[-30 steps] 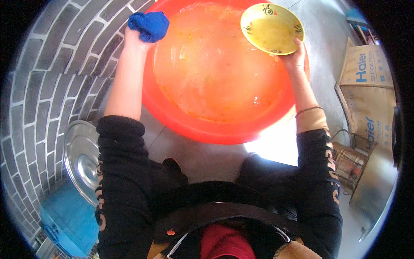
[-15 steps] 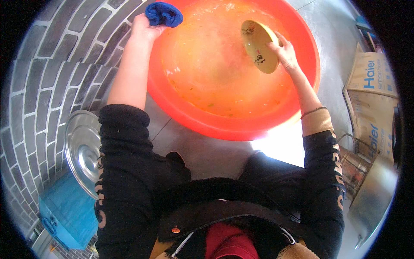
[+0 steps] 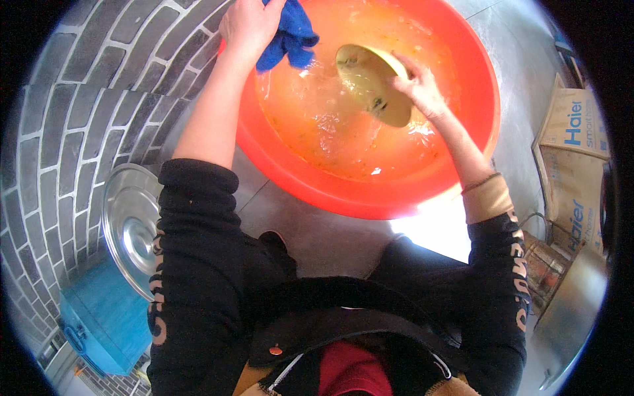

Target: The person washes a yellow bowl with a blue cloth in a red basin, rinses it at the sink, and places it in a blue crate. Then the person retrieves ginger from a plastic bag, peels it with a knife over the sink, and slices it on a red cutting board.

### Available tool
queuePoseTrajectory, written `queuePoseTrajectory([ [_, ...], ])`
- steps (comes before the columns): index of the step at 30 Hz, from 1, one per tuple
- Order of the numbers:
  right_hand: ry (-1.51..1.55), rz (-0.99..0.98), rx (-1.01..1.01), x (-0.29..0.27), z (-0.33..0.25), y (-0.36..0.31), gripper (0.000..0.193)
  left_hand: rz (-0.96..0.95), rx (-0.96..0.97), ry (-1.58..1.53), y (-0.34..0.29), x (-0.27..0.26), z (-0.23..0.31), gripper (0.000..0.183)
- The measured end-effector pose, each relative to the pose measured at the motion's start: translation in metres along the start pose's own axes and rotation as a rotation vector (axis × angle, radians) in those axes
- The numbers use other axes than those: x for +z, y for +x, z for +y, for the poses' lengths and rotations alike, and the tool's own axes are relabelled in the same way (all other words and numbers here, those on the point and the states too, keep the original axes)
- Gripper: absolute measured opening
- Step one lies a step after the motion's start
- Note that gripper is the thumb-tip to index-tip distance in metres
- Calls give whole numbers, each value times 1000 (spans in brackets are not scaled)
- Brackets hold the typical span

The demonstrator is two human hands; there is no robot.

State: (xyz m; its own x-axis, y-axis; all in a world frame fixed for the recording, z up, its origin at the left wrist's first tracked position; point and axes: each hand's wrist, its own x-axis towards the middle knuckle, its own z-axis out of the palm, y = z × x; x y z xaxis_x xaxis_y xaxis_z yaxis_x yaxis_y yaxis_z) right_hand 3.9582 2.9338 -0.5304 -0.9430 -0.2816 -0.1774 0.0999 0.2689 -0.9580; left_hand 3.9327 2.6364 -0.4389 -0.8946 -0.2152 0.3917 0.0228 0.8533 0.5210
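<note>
A large red-orange plastic tub [image 3: 310, 189] of cloudy water stands in front of me. My right hand [image 3: 422, 89] grips the rim of a yellowish bowl [image 3: 378, 92] with small dark decorations. The bowl is tilted, its lower part at the water, with water in it. At the tub's far left rim my left hand [image 3: 251, 26] is closed on a wet-looking blue cloth [image 3: 290, 38], which hangs down over the water. Part of that hand is cut off by the upper edge of the picture.
Left of me is a grey brick-pattern wall [image 3: 132, 63], with a round metal lid [image 3: 132, 224] and a blue box [image 3: 105, 320] along it. Cardboard [image 3: 568, 138] and a metal vessel [image 3: 574, 310] stand at the right. Bright light falls on the floor [image 3: 432, 228] by the tub.
The bowl has moved left and down to the water, and liquid now lies in it. My left hand has shifted right and away from me; the blue cloth now hangs loose and unfolded.
</note>
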Motion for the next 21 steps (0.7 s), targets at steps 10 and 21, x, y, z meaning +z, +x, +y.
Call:
queuePoseTrajectory([
  [10,-148,311,142,-62,22,-4,73,-290,-238,-871,1,37,46,43],
  [21,516,106,527,-22,82,-14,76,-1184,167,-233,-135,143,52,98],
])
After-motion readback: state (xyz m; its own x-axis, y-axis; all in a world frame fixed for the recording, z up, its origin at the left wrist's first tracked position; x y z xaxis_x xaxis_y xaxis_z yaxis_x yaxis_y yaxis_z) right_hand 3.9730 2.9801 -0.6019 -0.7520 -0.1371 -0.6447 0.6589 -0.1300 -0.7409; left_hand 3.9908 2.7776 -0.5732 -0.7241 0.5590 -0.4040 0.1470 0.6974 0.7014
